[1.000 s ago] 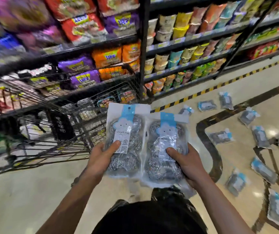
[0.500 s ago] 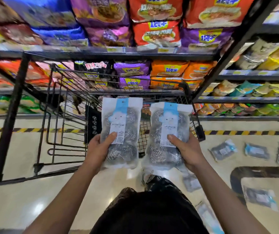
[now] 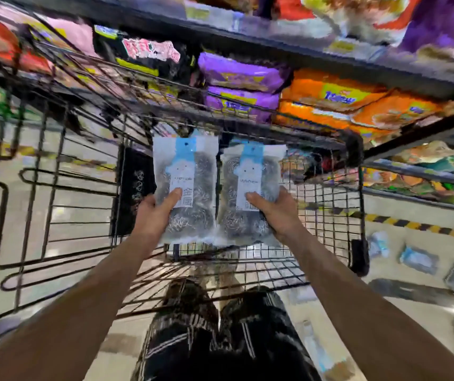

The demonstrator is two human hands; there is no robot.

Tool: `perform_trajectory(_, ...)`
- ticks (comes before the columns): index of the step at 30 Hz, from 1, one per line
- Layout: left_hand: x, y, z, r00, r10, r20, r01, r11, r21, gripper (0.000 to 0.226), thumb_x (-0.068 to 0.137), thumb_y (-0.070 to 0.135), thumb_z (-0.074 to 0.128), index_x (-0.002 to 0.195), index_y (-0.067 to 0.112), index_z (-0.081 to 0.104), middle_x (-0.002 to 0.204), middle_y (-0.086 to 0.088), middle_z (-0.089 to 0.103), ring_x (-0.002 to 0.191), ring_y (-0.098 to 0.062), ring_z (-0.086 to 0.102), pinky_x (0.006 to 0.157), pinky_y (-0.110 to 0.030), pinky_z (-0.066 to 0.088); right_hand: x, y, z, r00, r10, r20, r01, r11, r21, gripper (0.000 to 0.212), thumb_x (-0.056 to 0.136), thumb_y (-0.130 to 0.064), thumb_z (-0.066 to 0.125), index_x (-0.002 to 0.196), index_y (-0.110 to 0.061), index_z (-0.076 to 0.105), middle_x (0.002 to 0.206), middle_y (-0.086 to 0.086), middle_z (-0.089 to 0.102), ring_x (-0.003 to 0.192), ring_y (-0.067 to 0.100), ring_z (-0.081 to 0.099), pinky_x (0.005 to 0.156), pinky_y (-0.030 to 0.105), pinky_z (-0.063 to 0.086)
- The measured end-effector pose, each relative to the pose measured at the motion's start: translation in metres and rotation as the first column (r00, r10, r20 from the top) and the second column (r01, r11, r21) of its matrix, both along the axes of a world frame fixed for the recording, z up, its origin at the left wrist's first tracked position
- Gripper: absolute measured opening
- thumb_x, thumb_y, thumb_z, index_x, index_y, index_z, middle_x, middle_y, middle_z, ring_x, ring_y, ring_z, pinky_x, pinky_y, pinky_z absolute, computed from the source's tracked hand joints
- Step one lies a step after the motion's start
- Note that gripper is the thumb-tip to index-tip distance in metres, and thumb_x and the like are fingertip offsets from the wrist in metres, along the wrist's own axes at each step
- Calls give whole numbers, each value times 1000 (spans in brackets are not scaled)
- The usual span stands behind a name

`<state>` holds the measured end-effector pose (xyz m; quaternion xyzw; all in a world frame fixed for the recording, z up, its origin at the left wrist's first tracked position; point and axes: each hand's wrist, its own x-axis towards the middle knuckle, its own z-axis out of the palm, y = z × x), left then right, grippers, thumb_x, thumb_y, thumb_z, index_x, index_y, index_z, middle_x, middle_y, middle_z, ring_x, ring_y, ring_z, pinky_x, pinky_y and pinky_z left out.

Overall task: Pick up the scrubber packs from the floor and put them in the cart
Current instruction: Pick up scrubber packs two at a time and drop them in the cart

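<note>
My left hand [image 3: 151, 213] grips a clear scrubber pack [image 3: 186, 174] with a blue and white label and steel wool inside. My right hand [image 3: 278, 213] grips a second, similar scrubber pack [image 3: 250, 182] beside it. Both packs are held upright over the black wire cart [image 3: 330, 204], inside its rim. Several more scrubber packs [image 3: 419, 259] lie on the floor at the right. The frame is blurred by motion.
Store shelves with orange [image 3: 338, 100] and purple snack bags [image 3: 242, 75] stand right behind the cart. A yellow and black floor stripe [image 3: 418, 225] runs along the shelf base. My legs in dark shorts [image 3: 220, 334] are below the cart.
The view has swung left and closer to the cart. Both hands have carried the packs forward, from in front of the cart to over its basket.
</note>
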<state>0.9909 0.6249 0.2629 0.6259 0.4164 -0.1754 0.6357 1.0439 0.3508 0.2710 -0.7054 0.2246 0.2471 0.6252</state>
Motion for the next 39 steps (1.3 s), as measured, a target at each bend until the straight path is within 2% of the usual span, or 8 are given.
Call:
perform_trajectory(4, 10, 1, -71, 996, 26, -82, -26, 1000, -4, 33, 83, 35, 84, 105, 13, 71, 101, -8, 78, 78, -15, 76, 66, -36, 65, 12, 6, -66, 999, 22, -27, -23, 999, -35, 33, 83, -15, 88, 113, -25, 77, 108, 1, 81, 102, 23, 78, 87, 47, 64)
perform_trajectory(10, 5, -1, -178, 971, 21, -238, -20, 1000, 7, 101, 42, 67, 96, 124, 15, 68, 108, -16, 77, 85, -29, 74, 81, -54, 61, 12, 6, -145, 992, -7, -123, -4, 996, -86, 29, 88, -2, 81, 116, -5, 75, 94, -2, 82, 86, 16, 80, 68, 28, 64)
perform_trajectory(13, 8, -17, -196, 961, 12, -278, -24, 999, -40, 95, 54, 52, 98, 129, 8, 60, 103, -17, 78, 79, -25, 75, 77, -52, 63, 6, 4, -180, 985, -30, -168, 7, 991, -136, 14, 87, -12, 84, 97, -20, 79, 99, 13, 81, 92, 34, 79, 77, 46, 67)
perform_trajectory(16, -1, -21, -231, 951, -27, -309, 46, 997, 55, 65, 73, 42, 92, 116, 2, 63, 81, -9, 72, 54, -8, 69, 50, -26, 58, -2, -1, -204, 975, 23, -223, -86, 957, -277, 15, 86, -21, 85, 80, -29, 73, 91, 9, 80, 74, 18, 77, 70, 37, 66)
perform_trajectory(20, -13, -20, -259, 937, -26, -348, 88, 982, 165, 116, 40, 82, 86, 119, 0, 64, 96, -13, 76, 80, -28, 75, 68, -38, 62, -2, -2, -214, 948, 112, -298, -250, 841, -479, 36, 77, -60, 81, 84, -26, 70, 93, 1, 76, 85, 22, 74, 77, 36, 61)
perform_trajectory(24, -1, -29, -215, 898, -169, -407, 275, 936, 219, 92, 73, 60, 83, 135, 2, 46, 126, -19, 63, 106, -36, 68, 79, -39, 57, -6, -2, -200, 916, 141, -374, -346, 750, -564, 74, 76, -71, 74, 118, -10, 67, 109, 12, 76, 102, 33, 73, 83, 41, 60)
perform_trajectory(33, 9, -13, -52, 898, -334, -288, 425, 827, 367, 74, 79, 58, 64, 137, 15, 49, 132, -18, 53, 119, -39, 58, 101, -53, 51, -23, 19, -24, 821, 457, -342, -562, 534, -632, 46, 101, -44, 54, 134, -12, 54, 115, 14, 68, 105, 36, 68, 80, 39, 54)
perform_trajectory(39, 10, -4, 81, 728, -662, -179, 599, 486, 636, 60, 89, 54, 60, 134, 15, 54, 131, -18, 54, 117, -41, 58, 95, -53, 52, -50, 27, 101, 810, 563, -166, -402, 325, -856, 54, 98, -53, 50, 133, -12, 60, 99, 12, 68, 98, 35, 67, 79, 41, 48)
